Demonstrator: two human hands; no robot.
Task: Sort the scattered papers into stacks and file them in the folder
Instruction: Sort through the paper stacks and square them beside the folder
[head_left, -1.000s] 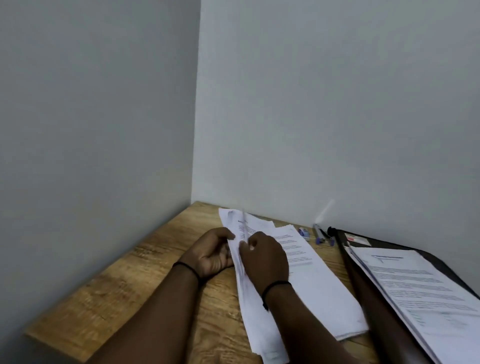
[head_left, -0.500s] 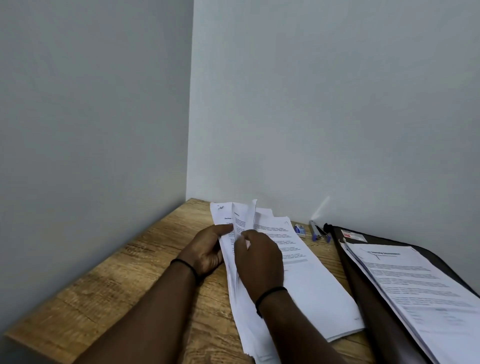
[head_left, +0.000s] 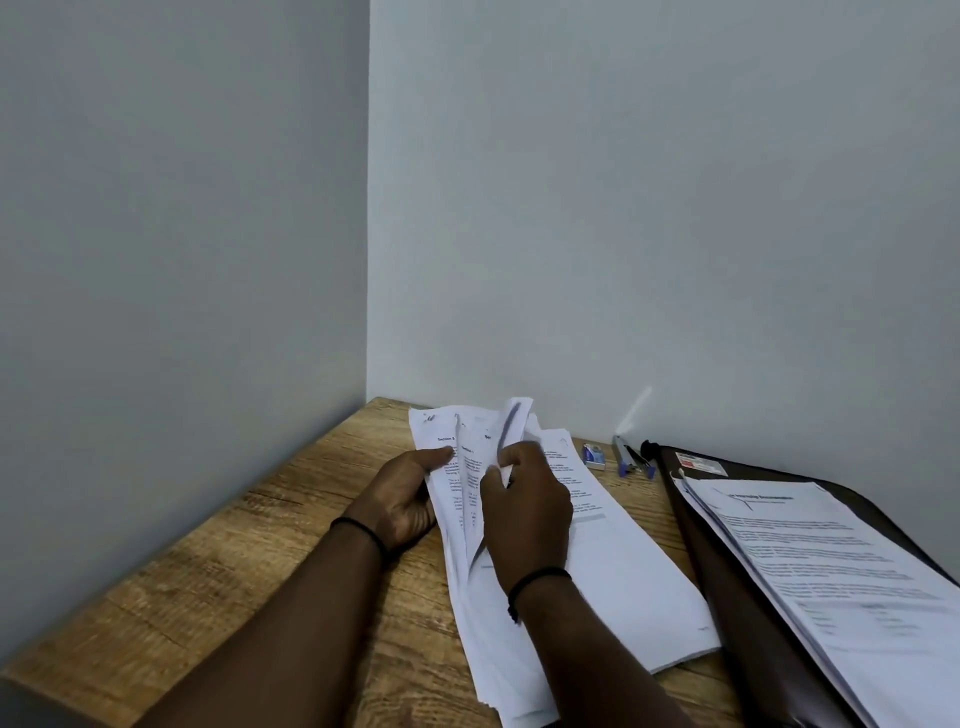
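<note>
Two hands gripping papers, left hand, right hand

The scene is lit dimly and evenly, with a cool grey cast over both walls. The left wall is seen darker than the rear one. Soft shadows are thrown beneath the forearms onto the bench. A faint pale streak of reflected light is seen on the rear wall above the pens. Print on the papers in the folder is smeared by blur towards the right edge. Straight lines are bent slightly by the wide lens.
</note>
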